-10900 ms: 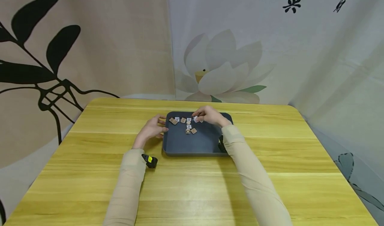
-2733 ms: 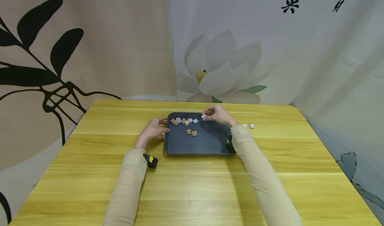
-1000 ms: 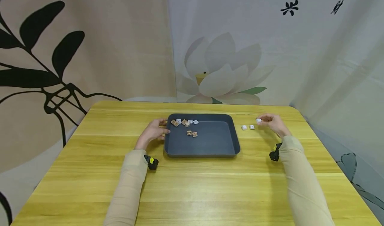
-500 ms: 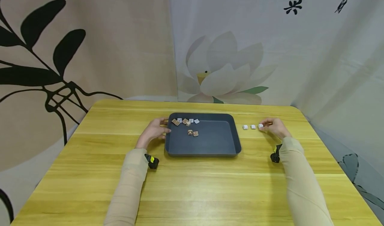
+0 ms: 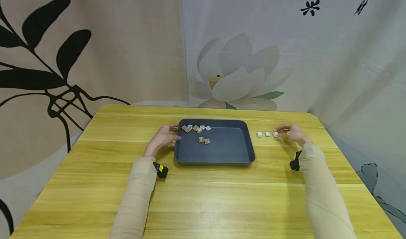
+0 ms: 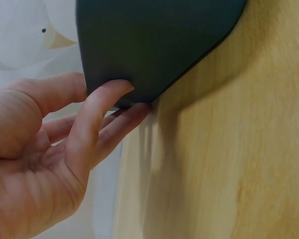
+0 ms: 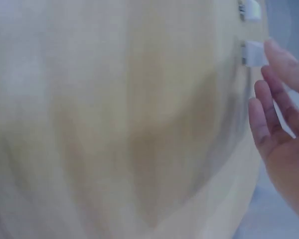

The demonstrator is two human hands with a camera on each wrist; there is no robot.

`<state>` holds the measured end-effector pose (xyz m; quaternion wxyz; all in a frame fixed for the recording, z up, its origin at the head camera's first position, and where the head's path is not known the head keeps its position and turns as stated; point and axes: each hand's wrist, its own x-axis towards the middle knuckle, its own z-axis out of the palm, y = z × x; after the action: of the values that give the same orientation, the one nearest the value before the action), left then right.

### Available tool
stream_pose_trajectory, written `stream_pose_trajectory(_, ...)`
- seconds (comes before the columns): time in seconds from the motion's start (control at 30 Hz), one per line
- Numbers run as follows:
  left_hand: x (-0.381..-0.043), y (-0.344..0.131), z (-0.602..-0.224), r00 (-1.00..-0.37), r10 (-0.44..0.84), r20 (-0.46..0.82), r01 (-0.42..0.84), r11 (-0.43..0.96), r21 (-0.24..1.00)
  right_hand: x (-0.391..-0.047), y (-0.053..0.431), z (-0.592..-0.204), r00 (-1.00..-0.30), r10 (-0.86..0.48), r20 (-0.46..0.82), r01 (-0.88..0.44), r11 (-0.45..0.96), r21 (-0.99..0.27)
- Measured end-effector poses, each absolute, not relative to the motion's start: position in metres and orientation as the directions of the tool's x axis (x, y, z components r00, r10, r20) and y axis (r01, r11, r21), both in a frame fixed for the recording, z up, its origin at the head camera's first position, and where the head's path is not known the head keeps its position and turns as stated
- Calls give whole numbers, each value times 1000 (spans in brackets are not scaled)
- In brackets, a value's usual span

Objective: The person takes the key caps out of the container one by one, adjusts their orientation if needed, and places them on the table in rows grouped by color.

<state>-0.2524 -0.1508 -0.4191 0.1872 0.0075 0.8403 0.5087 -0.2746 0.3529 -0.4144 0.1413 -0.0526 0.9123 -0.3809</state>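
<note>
Tray (image 5: pixel 229 145), dark grey and shallow, sat near the far edge of a yellow wooden table (image 5: pixel 203 203). Inside it, mostly towards the far left, several tan blocks (image 5: pixel 207 141) lay loosely scattered with a few white ones (image 5: pixel 208 128). To the tray's right, on the wood, three white blocks (image 5: pixel 267 134) stood in a short row, about evenly spaced and not touching.

The right hand (image 5: pixel 293 133) was at the outer end of the row, beside the last white block (image 5: pixel 275 134). Its thumb and fingers were parted and gently curved, pinching nothing. In the right wrist view the thumb's tip overlapped a block, so whether they touched could not be told. The left hand (image 5: pixel 162 136) was at the tray's left side, fingers loosely spread, with fingertips (image 6: pixel 125 86) against the outer wall.

The step appeared to be setting white blocks out in line. Doing it well called for drawing the right hand straight back, so no finger nudged the last block askew, and for matching the same gap with any further block, pinched by two opposite sides. A light steadying touch on the tray seemed enough; a hard push could have slid it towards the row.
</note>
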Motion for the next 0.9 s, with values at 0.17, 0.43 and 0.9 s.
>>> stream_pose_trajectory(0.17,-254,-150,-418,-929,206,-307,-170,499,850,-285,344,-401,-964,-195,-179,17,627,-778)
stream_pose_trajectory(0.43,-252,-148,-414,-929,209,-305,-161,513,843,-309,266,-372,-975,-220,23,-129,478,-869)
stream_pose_trajectory(0.9,-252,-150,-414,-927,215,-306,-164,502,849,-324,142,-402,-873,-488,-9,-240,446,-862)
